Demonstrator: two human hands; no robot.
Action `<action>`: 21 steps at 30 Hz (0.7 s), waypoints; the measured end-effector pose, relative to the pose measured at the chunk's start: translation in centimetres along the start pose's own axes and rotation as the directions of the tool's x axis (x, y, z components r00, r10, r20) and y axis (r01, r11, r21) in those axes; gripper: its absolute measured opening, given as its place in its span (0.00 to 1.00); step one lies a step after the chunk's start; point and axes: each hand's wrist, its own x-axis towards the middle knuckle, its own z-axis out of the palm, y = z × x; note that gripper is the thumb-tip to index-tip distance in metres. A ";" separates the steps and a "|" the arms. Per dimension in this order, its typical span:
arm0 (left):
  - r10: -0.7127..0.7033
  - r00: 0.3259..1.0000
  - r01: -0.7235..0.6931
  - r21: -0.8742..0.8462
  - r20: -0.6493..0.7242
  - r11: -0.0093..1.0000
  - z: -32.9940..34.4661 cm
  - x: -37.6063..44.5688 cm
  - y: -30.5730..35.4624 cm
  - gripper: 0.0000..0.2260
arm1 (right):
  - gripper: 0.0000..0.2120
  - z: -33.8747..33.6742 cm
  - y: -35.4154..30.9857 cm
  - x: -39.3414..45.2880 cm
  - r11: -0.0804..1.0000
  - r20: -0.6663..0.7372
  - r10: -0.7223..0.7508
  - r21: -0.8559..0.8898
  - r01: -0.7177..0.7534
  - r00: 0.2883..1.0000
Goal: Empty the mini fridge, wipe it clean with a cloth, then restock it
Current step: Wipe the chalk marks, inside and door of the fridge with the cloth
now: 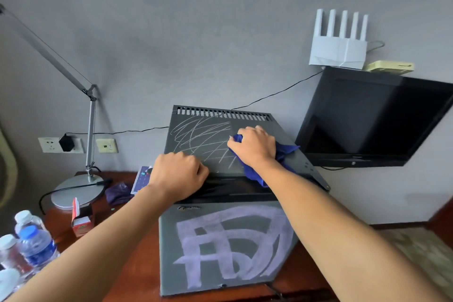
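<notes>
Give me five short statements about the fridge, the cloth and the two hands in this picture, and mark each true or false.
1. The right hand grips a blue cloth on top of the mini fridge. True.
2. The left hand holds a water bottle. False: it rests, fingers curled, on the fridge's top front edge; the water bottles stand apart on the desk.
3. White scribbles mark the fridge's top. True.
4. The fridge door stands wide open. False: the front panel, with pale chalky marks, looks closed.
5. The desk lamp stands on top of the fridge. False: its base sits on the desk, left of the fridge.
</notes>
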 end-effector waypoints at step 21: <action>0.040 0.999 -0.041 -0.033 -0.027 0.999 1.6 1.8 -1.0 0.20 | 0.20 4.7 -0.9 10.0 0.997 0.014 0.039 0.070 -0.040 0.999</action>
